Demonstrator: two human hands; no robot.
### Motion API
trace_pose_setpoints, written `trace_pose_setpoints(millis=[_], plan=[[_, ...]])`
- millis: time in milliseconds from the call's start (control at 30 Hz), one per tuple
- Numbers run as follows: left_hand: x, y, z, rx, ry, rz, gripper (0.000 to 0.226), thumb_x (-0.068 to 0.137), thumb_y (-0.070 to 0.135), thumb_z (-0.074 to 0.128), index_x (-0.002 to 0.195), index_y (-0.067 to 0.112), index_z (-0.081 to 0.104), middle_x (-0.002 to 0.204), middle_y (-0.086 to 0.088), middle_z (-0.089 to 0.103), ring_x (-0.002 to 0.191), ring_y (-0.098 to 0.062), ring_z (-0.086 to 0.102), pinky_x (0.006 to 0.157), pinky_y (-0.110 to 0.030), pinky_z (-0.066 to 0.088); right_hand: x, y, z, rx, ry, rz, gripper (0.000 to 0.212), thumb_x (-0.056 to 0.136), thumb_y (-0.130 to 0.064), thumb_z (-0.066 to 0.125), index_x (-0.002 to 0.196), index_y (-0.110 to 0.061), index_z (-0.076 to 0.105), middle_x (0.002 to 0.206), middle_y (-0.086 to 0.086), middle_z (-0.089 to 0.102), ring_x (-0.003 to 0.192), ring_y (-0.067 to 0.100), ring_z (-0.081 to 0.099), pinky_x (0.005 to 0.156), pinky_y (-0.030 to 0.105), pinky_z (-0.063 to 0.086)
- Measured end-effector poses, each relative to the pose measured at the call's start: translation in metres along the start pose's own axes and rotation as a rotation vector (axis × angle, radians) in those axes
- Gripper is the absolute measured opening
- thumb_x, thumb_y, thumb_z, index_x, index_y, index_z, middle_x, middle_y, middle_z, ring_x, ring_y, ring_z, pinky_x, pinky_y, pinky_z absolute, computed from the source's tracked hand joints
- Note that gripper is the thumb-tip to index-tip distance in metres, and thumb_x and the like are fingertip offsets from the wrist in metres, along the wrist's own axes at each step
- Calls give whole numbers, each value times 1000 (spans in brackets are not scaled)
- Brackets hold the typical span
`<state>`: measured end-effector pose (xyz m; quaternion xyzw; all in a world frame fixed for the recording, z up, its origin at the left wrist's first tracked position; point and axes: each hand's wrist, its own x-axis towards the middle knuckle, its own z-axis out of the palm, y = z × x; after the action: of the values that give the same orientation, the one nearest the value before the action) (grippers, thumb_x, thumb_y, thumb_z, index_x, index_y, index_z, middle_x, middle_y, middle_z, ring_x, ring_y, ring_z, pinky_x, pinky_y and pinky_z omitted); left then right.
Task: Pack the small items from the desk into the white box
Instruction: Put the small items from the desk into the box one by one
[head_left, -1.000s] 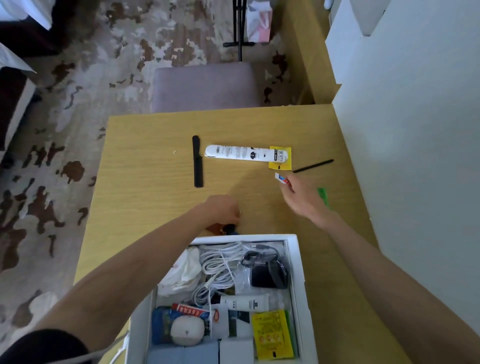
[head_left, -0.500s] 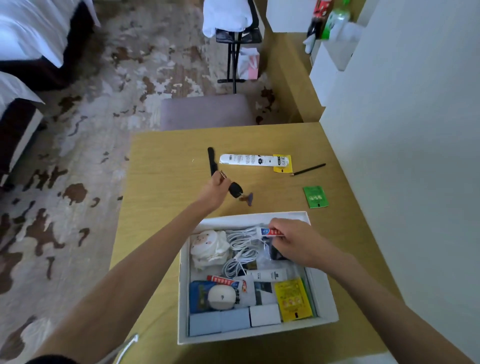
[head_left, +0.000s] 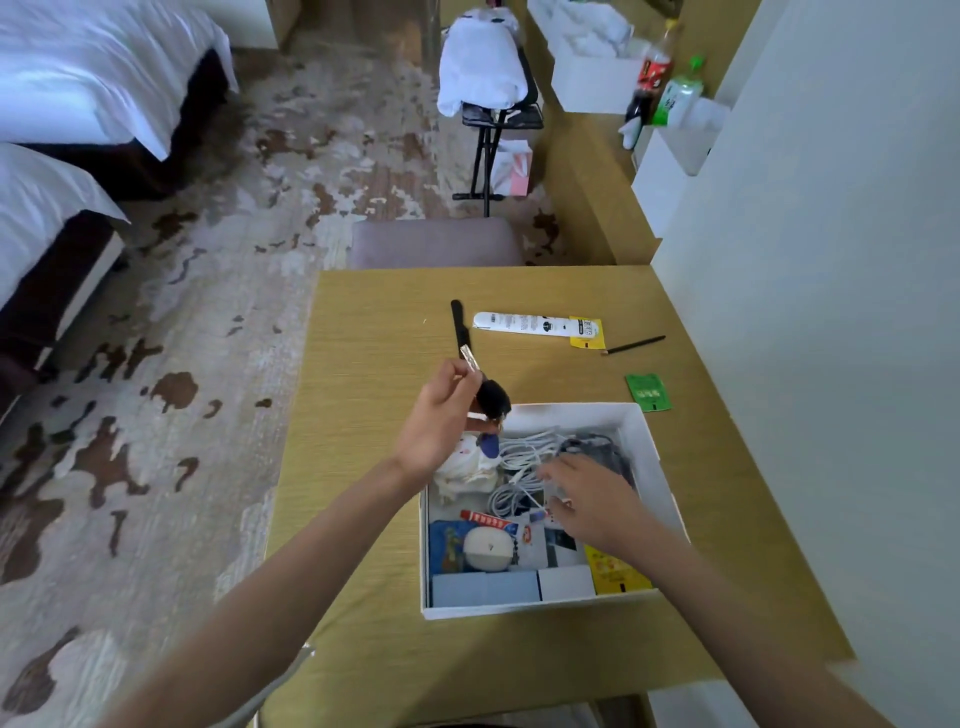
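Observation:
The white box (head_left: 524, 609) sits on the wooden desk (head_left: 374, 332), filled with white cables (head_left: 519, 457), a black charger, sachets and small packets. My left hand (head_left: 436, 421) is shut on a key bunch (head_left: 492, 397) with a black fob and a blue tag, which hangs over the box's far left corner. My right hand (head_left: 592, 499) is inside the box with its fingers spread, and a small red and blue tube (head_left: 540, 514) lies at its fingertips. On the desk beyond the box lie a black comb (head_left: 457, 322), a white tube (head_left: 524, 322), a yellow sachet (head_left: 587, 336), a black pencil (head_left: 634, 344) and a green sachet (head_left: 648, 392).
A white wall (head_left: 831, 312) runs along the desk's right edge. A mauve chair (head_left: 436, 241) stands at the far side of the desk. Patterned carpet, two beds and a luggage rack (head_left: 488, 104) lie beyond.
My right hand carried the small red and blue tube from the desk into the box and opened over it. My left hand lifted the key bunch off the desk toward the box.

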<state>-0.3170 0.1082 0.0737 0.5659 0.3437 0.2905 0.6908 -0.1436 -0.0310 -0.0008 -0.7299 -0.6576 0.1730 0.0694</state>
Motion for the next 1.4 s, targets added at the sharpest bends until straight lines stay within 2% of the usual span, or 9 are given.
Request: trace_pose_setpoints(millis=[167, 233, 300, 433, 600, 967, 1067, 1200, 1400], plan=[[-38, -2, 9, 5, -199, -16, 15, 101, 19, 41, 94, 7, 46, 94, -20, 68, 88, -24, 70, 75, -32, 59, -5, -34, -12, 562, 50, 1, 59, 69, -44, 75, 119, -48, 44, 117, -24, 53, 113, -3, 48, 93, 14, 39], [-47, -10, 12, 38, -254, 9, 13, 101, 17, 43, 93, 7, 45, 88, -19, 64, 81, -15, 68, 69, -22, 57, -4, -44, -11, 505, 78, -78, 35, 70, -39, 75, 100, -36, 57, 101, -15, 62, 95, 1, 57, 83, 16, 45], [-49, -21, 12, 125, -242, 39, 11, 100, 14, 43, 93, 7, 45, 84, -16, 60, 76, -11, 66, 65, -18, 55, -4, -48, -9, 490, 51, -86, 16, 80, -28, 71, 86, -16, 61, 83, 1, 66, 76, 13, 62, 73, 36, 51], [-47, -47, 0, 478, -196, 12, 11, 100, 23, 44, 96, 14, 48, 93, -15, 63, 87, -30, 64, 77, -46, 55, -7, -38, 1, 396, -16, -35, 7, 88, -14, 64, 86, -9, 67, 83, 7, 69, 76, 23, 62, 70, 42, 51], [-44, -60, -12, 681, -236, 50, 16, 93, 44, 45, 90, 29, 48, 86, 10, 64, 80, -6, 62, 67, -25, 48, -7, -18, 2, -7, -172, -84, 18, 89, -32, 55, 102, -23, 63, 103, -4, 66, 97, 18, 58, 82, 37, 47], [29, -35, 25, 807, -265, 205, 17, 97, 29, 44, 95, 19, 58, 93, 1, 69, 74, -4, 60, 62, -25, 48, 6, 54, -55, 391, 193, 123, 15, 86, -24, 67, 99, -32, 66, 94, -18, 65, 88, -2, 60, 72, 11, 42], [69, -25, 51, 822, -286, 229, 16, 97, 27, 45, 93, 18, 58, 91, -1, 68, 63, 0, 53, 54, -18, 39, 25, 88, -69, 399, 278, 215, 11, 87, -25, 64, 93, -35, 65, 90, -21, 65, 86, -3, 59, 71, 15, 43], [129, -23, 82, 790, -222, 155, 22, 97, 28, 43, 93, 14, 59, 88, -6, 69, 71, -20, 62, 62, -34, 49, 64, 132, -73, 384, 287, 310, 13, 90, -19, 57, 90, -30, 64, 93, -11, 68, 85, 8, 60, 71, 20, 44], [213, -56, 99, 1078, -217, -150, 24, 96, 32, 37, 104, 14, 51, 106, -7, 65, 82, -21, 59, 68, -31, 46, 143, 205, -68, 239, 123, 422, 29, 88, -2, 51, 116, -8, 59, 113, 12, 62, 92, 25, 60, 71, 31, 45]])
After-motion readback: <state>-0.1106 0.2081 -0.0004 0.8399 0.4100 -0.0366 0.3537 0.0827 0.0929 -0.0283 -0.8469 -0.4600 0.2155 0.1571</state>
